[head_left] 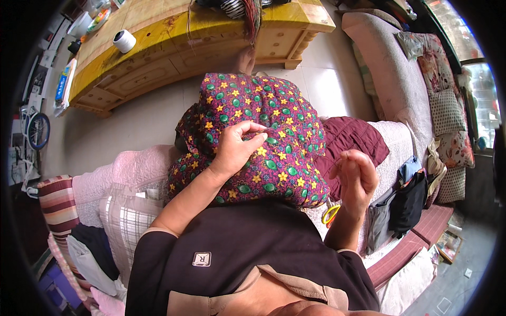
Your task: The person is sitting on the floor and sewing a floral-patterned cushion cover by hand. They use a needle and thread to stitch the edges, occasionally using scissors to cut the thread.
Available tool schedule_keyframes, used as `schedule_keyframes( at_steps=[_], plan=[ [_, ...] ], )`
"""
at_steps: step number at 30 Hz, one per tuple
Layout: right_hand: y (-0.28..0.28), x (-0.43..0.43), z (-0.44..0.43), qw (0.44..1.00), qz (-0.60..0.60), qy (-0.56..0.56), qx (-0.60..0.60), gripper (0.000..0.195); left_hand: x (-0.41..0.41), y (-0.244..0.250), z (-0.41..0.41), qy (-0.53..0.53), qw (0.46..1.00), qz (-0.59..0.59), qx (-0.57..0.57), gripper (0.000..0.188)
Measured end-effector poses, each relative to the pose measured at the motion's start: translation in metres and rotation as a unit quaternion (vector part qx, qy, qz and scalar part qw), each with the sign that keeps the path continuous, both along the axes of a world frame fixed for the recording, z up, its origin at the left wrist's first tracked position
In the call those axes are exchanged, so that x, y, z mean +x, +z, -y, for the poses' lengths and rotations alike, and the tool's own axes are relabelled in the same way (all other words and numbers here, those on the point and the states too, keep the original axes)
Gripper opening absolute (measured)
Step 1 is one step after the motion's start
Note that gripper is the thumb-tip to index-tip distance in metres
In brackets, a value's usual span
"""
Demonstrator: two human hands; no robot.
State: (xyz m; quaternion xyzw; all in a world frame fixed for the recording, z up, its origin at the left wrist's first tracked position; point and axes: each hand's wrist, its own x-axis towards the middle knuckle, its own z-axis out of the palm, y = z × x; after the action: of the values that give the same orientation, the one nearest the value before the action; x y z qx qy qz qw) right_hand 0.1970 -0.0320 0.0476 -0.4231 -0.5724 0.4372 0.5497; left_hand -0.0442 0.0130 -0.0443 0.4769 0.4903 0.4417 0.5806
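A padded purple floral cloth item [284, 158] with green and yellow prints lies bunched over my lap. My left hand [237, 146] rests at its middle, thumb and forefinger pinching a bit of the fabric. Raised to the right of the cloth is my right hand [355, 177], its fingertips together; whether a needle or thread is between them cannot be made out. Scissors with yellow handles [330, 214] lie on the seat just below my right hand. A quilted maroon cloth [355, 144] lies beside the floral item.
Ahead stands a wooden table [166, 41] with a white thread spool [124, 41] and hanging bundles of coloured yarn [252, 19]. The sofa [130, 166] I sit on bends to the right, with cushions [446, 110] along it. Folded dark clothes [409, 205] lie at my right.
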Motion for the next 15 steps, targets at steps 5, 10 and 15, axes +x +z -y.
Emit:
schedule_keyframes(
  at_steps=[5, 10, 15],
  plan=[
    [-0.014, -0.034, -0.010, 0.979, 0.156, 0.058, -0.120, 0.016, -0.004, 0.005, 0.004, -0.012, 0.998, 0.045, -0.035, 0.013],
    [-0.044, -0.066, -0.018, 0.961, 0.266, 0.055, -0.039, 0.014, -0.008, 0.001, 0.005, -0.013, 0.996, 0.046, -0.069, 0.016],
    [-0.062, -0.072, -0.020, 0.957, 0.287, 0.042, -0.001, 0.013, -0.010, -0.001, 0.006, -0.022, 0.996, 0.031, -0.077, 0.018]
  ],
)
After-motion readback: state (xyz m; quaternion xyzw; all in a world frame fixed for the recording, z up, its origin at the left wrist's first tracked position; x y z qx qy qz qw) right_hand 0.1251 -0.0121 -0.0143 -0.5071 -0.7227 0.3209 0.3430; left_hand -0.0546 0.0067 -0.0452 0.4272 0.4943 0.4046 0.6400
